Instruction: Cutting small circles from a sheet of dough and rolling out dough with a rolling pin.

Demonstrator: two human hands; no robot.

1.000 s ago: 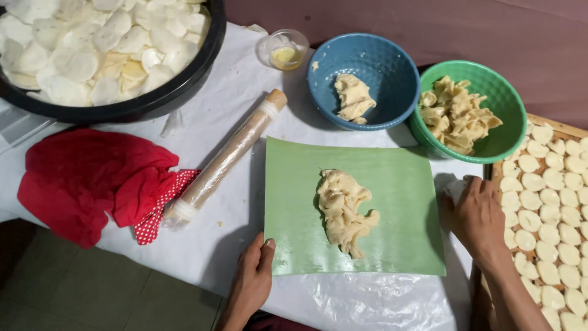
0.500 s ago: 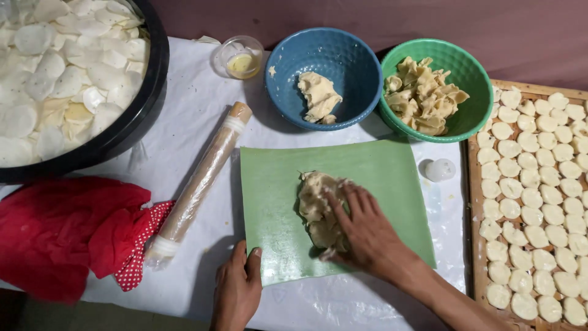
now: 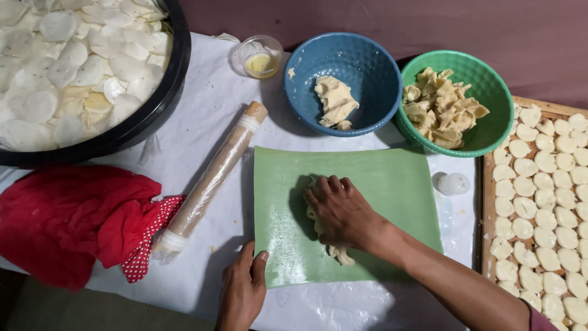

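1. The right hand [image 3: 340,211] is laid flat, palm down, on a lump of pale dough [image 3: 334,248]. The fingers are spread a bit and pressed onto it, not curled around it, so nothing is actually gripped.
2. Most of the dough is hidden under that hand; only a bit is seen poking out below the wrist side and at the fingertips.
3. The dough is sat on a green mat [image 3: 380,184], roughly in the left half of it.
4. The left hand [image 3: 242,291] is placed on the mat's near-left corner. The thumb is set on the mat's edge and the rest of the hand is rested on the white plastic sheet [image 3: 208,122] just outside it. It's open and pressing down, not clenched.
5. A plastic-wrapped rolling pin [image 3: 211,181] is lying slantwise just beyond the left hand, beside the mat's left edge.
6. Further left of that hand a red cloth [image 3: 67,217] is bunched up.
7. Beyond the right hand, a blue bowl [image 3: 358,67] with a dough lump and a green bowl [image 3: 490,92] with dough scraps are set side by side, touching.
8. To the right of the right forearm, a wooden tray [image 3: 487,202] is filled with small round dough pieces.
9. Far beyond the left hand, a big black basin [image 3: 153,110] of white discs is seen.
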